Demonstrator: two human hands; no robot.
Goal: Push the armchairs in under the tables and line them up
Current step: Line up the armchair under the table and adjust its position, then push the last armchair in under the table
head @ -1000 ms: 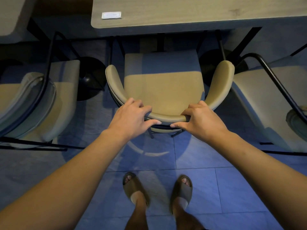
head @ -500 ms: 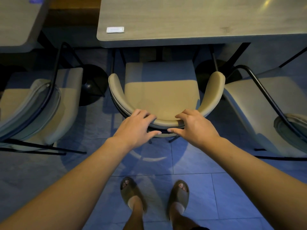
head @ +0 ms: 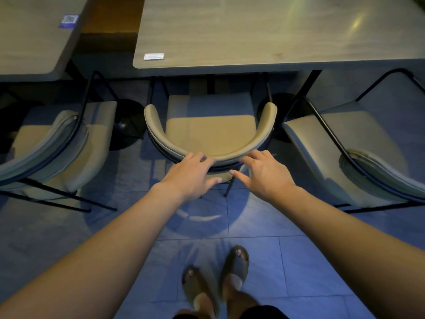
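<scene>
A beige armchair [head: 210, 132] with a curved backrest stands straight ahead, the front of its seat tucked under the edge of the wooden table [head: 253, 31]. My left hand [head: 190, 174] and my right hand [head: 264, 174] are at the middle of the backrest rim. Their fingers are spread, the fingertips rest on the rim, and the thumbs hang free below it. Neither hand is clasped around the chair.
A second armchair [head: 57, 143] stands angled at the left by another table [head: 27, 42], and a third armchair [head: 345, 134] stands angled at the right. Black round table bases [head: 128, 125] sit between the chairs. My sandalled feet are on the blue tiled floor [head: 264, 261].
The middle armchair has slid forward under the table. Both hands gripped the backrest before; now the grip has loosened to spread fingers resting on the rim.
</scene>
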